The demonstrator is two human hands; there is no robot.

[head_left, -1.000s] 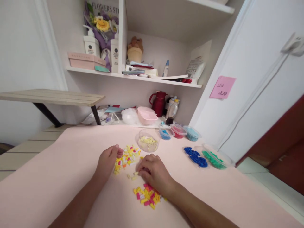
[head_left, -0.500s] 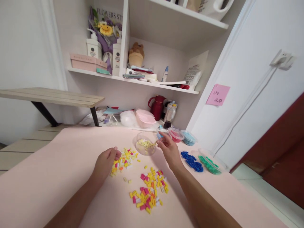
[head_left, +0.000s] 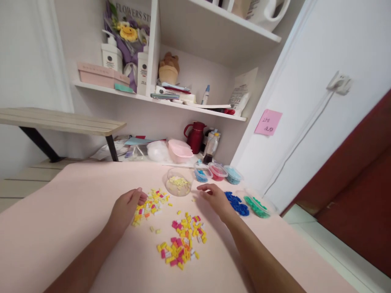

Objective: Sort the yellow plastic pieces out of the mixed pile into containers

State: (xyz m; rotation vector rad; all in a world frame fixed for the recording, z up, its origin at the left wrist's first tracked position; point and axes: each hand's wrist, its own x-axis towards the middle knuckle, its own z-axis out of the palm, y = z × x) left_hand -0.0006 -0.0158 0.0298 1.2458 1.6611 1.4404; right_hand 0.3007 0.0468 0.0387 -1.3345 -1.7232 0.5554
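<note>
My left hand (head_left: 124, 208) rests on its side at the edge of a scattered pile of small toy bricks (head_left: 156, 200), mostly yellow with some white, pink and orange. Its fingers are curled together, and whatever may be inside them is hidden. My right hand (head_left: 216, 200) hovers with thumb and fingers apart, nothing visible between them. Just left of its fingertips, a single pale yellow brick (head_left: 193, 200) lies on the table. Beyond it stands a clear round bowl (head_left: 169, 188) holding pale yellow bricks (head_left: 179, 183). A second mixed pile (head_left: 183, 240) spreads between my forearms.
Dark blue pieces (head_left: 237, 203) and a tub of green pieces (head_left: 257, 206) sit right of my right hand. Behind are tubs of blue (head_left: 201, 175), red (head_left: 217, 172) and light blue (head_left: 233, 175) pieces. A red jug (head_left: 195, 137) and bottle (head_left: 211, 148) stand at the back.
My right hand has drawn back from the bowl's right rim, down and toward me, and its fingers have parted. My left hand has stayed by its pile. The whole view has shifted slightly.
</note>
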